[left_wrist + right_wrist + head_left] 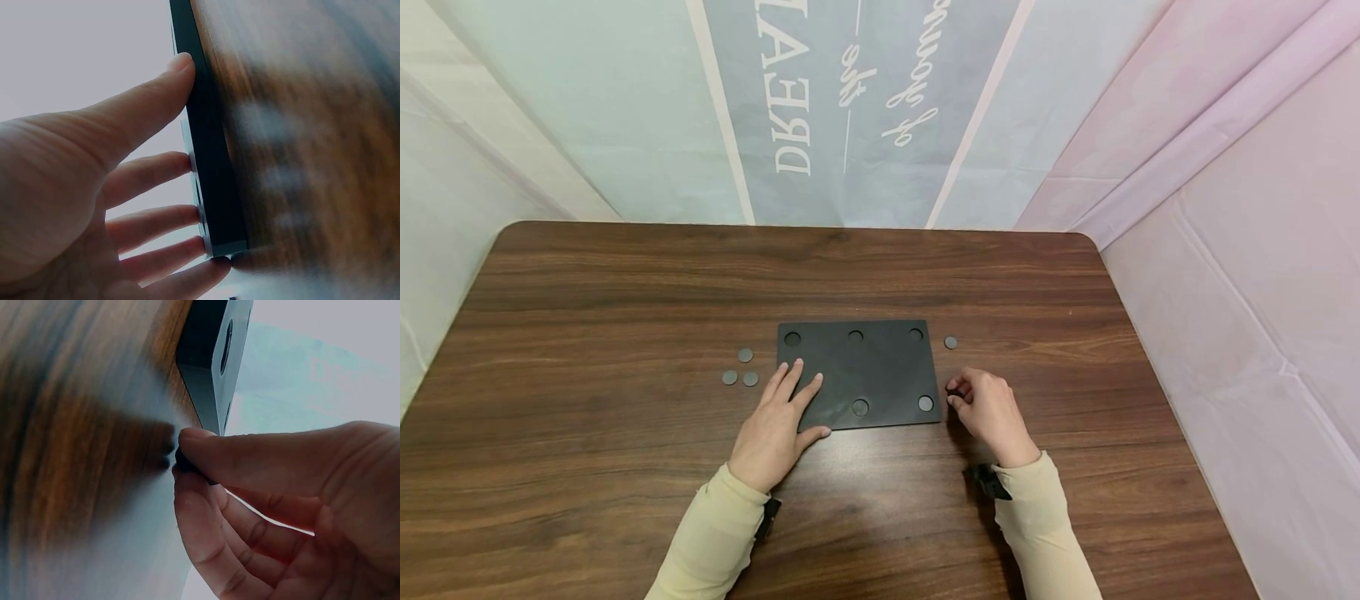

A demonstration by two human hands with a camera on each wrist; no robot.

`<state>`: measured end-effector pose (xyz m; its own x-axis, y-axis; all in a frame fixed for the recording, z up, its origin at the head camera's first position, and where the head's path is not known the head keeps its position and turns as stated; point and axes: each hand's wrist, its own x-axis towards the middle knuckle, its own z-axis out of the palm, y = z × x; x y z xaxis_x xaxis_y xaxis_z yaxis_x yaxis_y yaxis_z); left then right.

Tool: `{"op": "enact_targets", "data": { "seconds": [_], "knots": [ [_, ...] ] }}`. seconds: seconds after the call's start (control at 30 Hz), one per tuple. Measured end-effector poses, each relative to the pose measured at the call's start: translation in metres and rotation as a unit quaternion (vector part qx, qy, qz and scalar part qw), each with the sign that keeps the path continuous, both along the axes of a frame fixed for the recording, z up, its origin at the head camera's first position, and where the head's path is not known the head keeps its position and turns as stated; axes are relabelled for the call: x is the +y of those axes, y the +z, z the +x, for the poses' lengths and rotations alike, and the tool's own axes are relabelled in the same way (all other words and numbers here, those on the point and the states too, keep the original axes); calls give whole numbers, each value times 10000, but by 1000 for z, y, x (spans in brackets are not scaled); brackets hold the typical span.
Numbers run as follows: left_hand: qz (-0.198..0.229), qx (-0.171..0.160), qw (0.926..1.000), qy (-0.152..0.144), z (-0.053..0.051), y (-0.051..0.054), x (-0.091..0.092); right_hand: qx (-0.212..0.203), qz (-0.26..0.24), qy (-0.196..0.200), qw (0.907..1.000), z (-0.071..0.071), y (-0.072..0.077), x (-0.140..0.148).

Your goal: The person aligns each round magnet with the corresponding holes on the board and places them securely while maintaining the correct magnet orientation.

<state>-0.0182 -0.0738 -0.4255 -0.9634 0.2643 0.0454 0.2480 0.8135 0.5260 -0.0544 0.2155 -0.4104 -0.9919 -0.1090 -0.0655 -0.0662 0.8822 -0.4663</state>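
A flat black board [880, 371] with several round recesses lies on the table. My left hand [771, 437] rests spread on its lower left part and covers that corner; in the left wrist view the thumb [178, 69] touches the board's near edge. Just off the board's right edge, my right hand [988, 408] pinches a small dark disc [187, 461] between thumb and fingertips, close to the tabletop. A grey disc [926, 403] fills the lower right recess. The lower middle recess [860, 407] looks greyish, and I cannot tell whether it holds a disc.
Three grey discs, one of them the upper disc [745, 355], lie left of the board. Another loose disc [951, 342] is beyond my right hand, near the board's upper right corner. The brown wooden table [625, 292] meets a printed cloth backdrop [880, 125] at its far edge.
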Motion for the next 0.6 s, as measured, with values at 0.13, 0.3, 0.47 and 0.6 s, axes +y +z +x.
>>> {"op": "enact_targets", "data": {
  "seconds": [0.13, 0.3, 0.47, 0.6],
  "knots": [
    [9, -22, 10000, -5, 0, 0, 0, 84, 10, -5, 10000, 0, 1, -2],
    [-1, -32, 10000, -6, 0, 0, 0, 155, -80, -10, 9998, 1, 1, -5],
    [-14, -43, 10000, -15, 0, 0, 0, 216, -157, 23, 9996, 2, 1, -8],
    [-6, -30, 10000, -11, 0, 0, 0, 296, -175, 47, 9994, 3, 1, -9]
  ]
}}
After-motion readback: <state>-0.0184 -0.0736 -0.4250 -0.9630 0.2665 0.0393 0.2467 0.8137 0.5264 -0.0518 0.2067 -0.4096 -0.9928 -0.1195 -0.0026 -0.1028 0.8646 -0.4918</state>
